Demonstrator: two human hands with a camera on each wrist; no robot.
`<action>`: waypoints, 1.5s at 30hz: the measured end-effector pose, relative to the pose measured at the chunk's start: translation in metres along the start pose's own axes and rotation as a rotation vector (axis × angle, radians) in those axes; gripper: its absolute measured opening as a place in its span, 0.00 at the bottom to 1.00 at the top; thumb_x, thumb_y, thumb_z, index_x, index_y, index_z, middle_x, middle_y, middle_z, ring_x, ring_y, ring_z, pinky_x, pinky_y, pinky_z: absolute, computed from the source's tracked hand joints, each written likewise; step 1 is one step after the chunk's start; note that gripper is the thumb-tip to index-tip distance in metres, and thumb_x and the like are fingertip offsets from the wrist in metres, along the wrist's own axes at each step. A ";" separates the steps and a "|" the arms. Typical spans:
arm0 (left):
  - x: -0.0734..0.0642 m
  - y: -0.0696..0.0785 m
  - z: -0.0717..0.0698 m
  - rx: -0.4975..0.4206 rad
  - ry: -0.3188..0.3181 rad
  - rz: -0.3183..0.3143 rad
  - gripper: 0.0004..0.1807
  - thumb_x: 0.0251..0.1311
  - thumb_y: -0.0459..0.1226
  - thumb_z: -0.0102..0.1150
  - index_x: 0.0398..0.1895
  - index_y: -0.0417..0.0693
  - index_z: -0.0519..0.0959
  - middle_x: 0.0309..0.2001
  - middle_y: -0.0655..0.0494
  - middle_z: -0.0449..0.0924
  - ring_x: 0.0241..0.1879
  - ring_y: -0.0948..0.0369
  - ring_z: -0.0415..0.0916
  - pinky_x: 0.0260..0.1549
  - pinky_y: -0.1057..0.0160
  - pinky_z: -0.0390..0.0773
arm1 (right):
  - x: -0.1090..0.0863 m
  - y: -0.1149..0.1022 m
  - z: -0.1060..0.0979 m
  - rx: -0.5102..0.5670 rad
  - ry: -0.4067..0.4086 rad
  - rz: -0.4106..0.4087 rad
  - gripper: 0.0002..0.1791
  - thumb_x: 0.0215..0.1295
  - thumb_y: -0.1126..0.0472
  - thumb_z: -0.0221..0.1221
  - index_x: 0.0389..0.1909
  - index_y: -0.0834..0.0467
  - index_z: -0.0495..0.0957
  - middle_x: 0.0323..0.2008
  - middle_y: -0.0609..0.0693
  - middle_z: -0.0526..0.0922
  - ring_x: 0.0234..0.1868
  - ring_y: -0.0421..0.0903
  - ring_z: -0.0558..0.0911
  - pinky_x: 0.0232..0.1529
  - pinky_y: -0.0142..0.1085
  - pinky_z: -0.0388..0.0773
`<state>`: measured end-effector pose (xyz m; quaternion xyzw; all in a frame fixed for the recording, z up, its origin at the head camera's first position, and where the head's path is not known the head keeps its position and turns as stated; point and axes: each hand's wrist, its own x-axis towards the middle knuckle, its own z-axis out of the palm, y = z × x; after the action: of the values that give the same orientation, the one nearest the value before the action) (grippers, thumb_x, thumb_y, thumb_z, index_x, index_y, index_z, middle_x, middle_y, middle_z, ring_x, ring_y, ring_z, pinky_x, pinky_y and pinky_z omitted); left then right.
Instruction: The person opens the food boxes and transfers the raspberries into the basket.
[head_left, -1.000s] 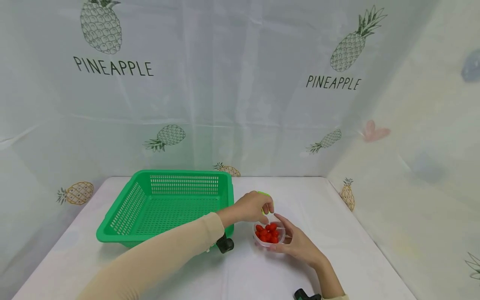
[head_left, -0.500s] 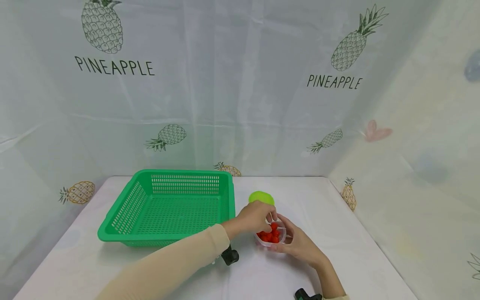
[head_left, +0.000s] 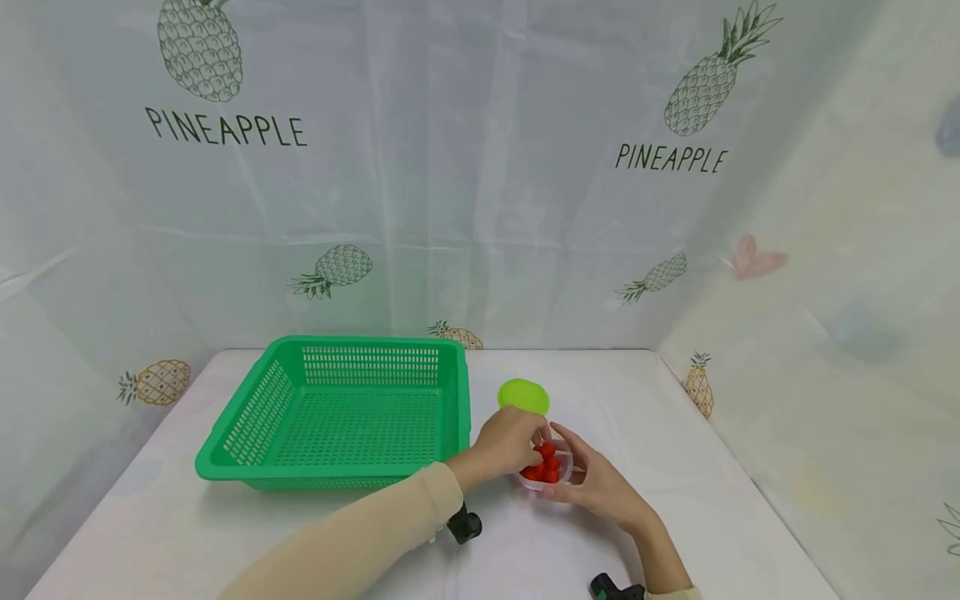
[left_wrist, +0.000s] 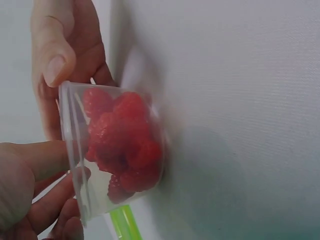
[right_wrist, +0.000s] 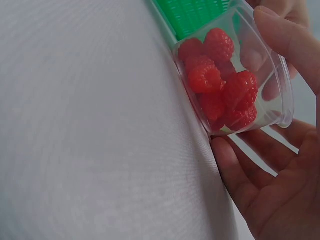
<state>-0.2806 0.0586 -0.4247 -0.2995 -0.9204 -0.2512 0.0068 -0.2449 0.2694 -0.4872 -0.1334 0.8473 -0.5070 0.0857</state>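
A clear plastic cup (head_left: 562, 475) holding several raspberries (head_left: 543, 465) stands on the white table. My right hand (head_left: 600, 487) grips its right side, thumb near me and fingers around the far side. In the right wrist view, raspberries (right_wrist: 215, 85) fill the lower part of the cup (right_wrist: 265, 95). My left hand (head_left: 510, 442) reaches over the rim from the left. Its fingertips (right_wrist: 252, 57) are inside the cup, near the raspberries, with none seen pinched between them. Just behind the left hand lies a round lime-green lid (head_left: 523, 395).
To the left, a large green plastic basket (head_left: 453, 400) with slotted walls stands close to my left forearm. A white cloth (head_left: 480, 167) printed with pineapples hangs behind the table (head_left: 630, 400). Black wrist cameras (head_left: 465, 525) are worn on both wrists.
My left hand has come down and nearer from over the lime-green lid, and its fingertips have entered the cup. The lid now shows more fully. My right hand keeps its grip.
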 end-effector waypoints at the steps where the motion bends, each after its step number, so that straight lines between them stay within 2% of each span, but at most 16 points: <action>1: -0.001 0.000 0.001 0.009 0.013 0.001 0.09 0.59 0.34 0.77 0.42 0.52 0.89 0.36 0.60 0.88 0.39 0.64 0.78 0.34 0.71 0.77 | 0.000 0.000 0.000 -0.005 0.004 0.004 0.56 0.58 0.51 0.79 0.84 0.43 0.58 0.73 0.54 0.74 0.59 0.51 0.79 0.52 0.33 0.81; 6: -0.003 0.000 0.005 0.031 0.041 -0.022 0.08 0.59 0.35 0.78 0.41 0.54 0.90 0.34 0.61 0.88 0.42 0.62 0.73 0.37 0.68 0.74 | 0.000 0.001 -0.001 -0.005 0.004 -0.005 0.57 0.59 0.51 0.79 0.84 0.46 0.56 0.73 0.54 0.74 0.64 0.53 0.78 0.56 0.32 0.81; 12: 0.000 -0.002 0.014 0.047 0.071 -0.037 0.09 0.58 0.38 0.79 0.41 0.54 0.91 0.33 0.60 0.88 0.40 0.62 0.71 0.36 0.67 0.71 | -0.001 0.001 -0.005 0.011 -0.031 -0.016 0.58 0.61 0.52 0.78 0.86 0.49 0.54 0.75 0.55 0.71 0.68 0.55 0.77 0.59 0.30 0.78; 15: 0.000 -0.003 0.016 0.056 0.084 -0.038 0.09 0.58 0.39 0.79 0.42 0.55 0.92 0.33 0.61 0.87 0.40 0.62 0.71 0.36 0.67 0.71 | -0.003 0.003 -0.007 0.022 -0.061 -0.040 0.56 0.63 0.54 0.76 0.86 0.51 0.52 0.78 0.59 0.67 0.74 0.60 0.73 0.64 0.29 0.76; 19: 0.000 -0.002 0.017 0.076 0.100 -0.035 0.09 0.59 0.39 0.79 0.43 0.56 0.93 0.33 0.63 0.88 0.41 0.62 0.73 0.38 0.66 0.72 | -0.004 0.006 -0.010 0.029 -0.078 -0.055 0.54 0.66 0.55 0.74 0.86 0.52 0.52 0.81 0.62 0.62 0.78 0.64 0.67 0.68 0.34 0.75; 26: -0.001 0.001 0.022 0.084 0.137 -0.045 0.08 0.59 0.40 0.79 0.42 0.55 0.93 0.34 0.62 0.89 0.41 0.61 0.72 0.37 0.65 0.71 | -0.006 0.006 -0.010 0.039 -0.064 -0.023 0.53 0.64 0.54 0.75 0.85 0.45 0.55 0.82 0.58 0.61 0.78 0.62 0.68 0.64 0.27 0.74; 35: 0.001 -0.002 0.034 0.084 0.174 -0.081 0.07 0.59 0.42 0.80 0.39 0.57 0.93 0.32 0.64 0.87 0.40 0.62 0.70 0.36 0.65 0.68 | -0.005 0.008 -0.009 0.039 -0.076 -0.084 0.52 0.65 0.56 0.74 0.85 0.49 0.56 0.81 0.62 0.62 0.75 0.65 0.71 0.61 0.26 0.74; 45: 0.000 0.001 0.035 0.080 0.239 -0.098 0.05 0.59 0.42 0.79 0.34 0.56 0.91 0.25 0.66 0.81 0.38 0.61 0.69 0.35 0.65 0.66 | -0.003 0.008 -0.009 0.038 -0.074 -0.093 0.52 0.65 0.57 0.75 0.85 0.49 0.56 0.80 0.62 0.63 0.74 0.65 0.72 0.61 0.26 0.75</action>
<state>-0.2751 0.0758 -0.4547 -0.2218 -0.9358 -0.2482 0.1162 -0.2455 0.2813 -0.4898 -0.1894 0.8266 -0.5213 0.0957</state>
